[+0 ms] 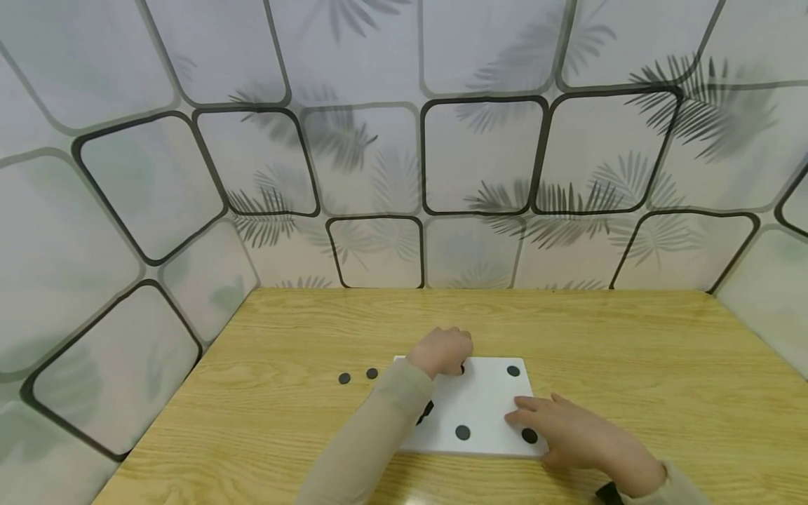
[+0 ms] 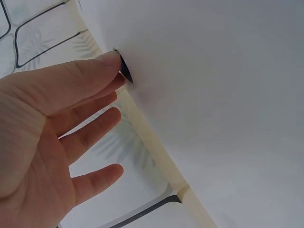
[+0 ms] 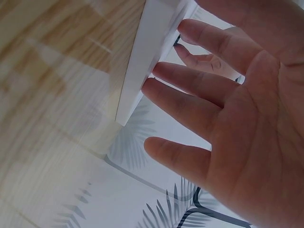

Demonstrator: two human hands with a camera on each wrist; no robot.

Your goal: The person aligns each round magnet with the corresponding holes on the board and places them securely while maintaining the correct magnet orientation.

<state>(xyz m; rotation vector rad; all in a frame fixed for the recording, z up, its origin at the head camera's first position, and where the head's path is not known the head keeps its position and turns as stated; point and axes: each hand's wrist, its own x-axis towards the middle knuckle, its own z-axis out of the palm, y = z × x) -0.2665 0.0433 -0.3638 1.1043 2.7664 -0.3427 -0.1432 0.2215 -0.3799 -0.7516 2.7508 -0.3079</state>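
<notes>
A white rectangular board (image 1: 486, 400) lies flat on the wooden table. My left hand (image 1: 444, 349) is over its far left part, thumb and forefinger pinching a small black disc (image 2: 125, 71) at the board's surface; the other fingers are loosely spread in the left wrist view. Across the board's right side, my right hand (image 1: 574, 431) lies with fingers extended, fingertips (image 3: 159, 71) at the board's edge. Other black discs sit on the board: one at the far right corner (image 1: 513, 371), one near the front middle (image 1: 463, 432), and one (image 1: 529, 435) beside the right hand.
Two loose black discs, one farther left (image 1: 344, 378) and one closer to the board (image 1: 372, 373), lie on the wooden table (image 1: 252, 407). Behind the table stands a wall covering (image 1: 480, 154) with leaf patterns and dark rounded outlines. The left forearm hides part of the board's left side.
</notes>
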